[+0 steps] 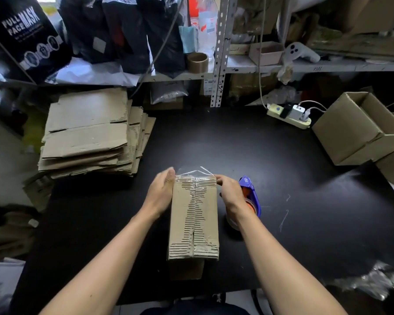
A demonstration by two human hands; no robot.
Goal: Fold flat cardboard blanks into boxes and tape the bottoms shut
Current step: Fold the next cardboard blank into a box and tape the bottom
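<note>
A folded cardboard box (193,221) lies bottom up on the black table (282,178), just in front of me. Clear tape (195,178) runs along its middle seam, and the loose tape end sticks out past the far edge. My left hand (162,192) presses flat against the box's far left corner. On the far right corner my right hand (229,192) touches the box, its fingertips at the edge near the tape end. A blue tape dispenser (250,192) with an orange core stands just behind my right wrist.
A stack of flat cardboard blanks (89,133) lies at the table's back left. An open assembled box (359,128) sits at the right edge, with a power strip (289,114) beside it. Cluttered metal shelves (218,71) rise behind the table.
</note>
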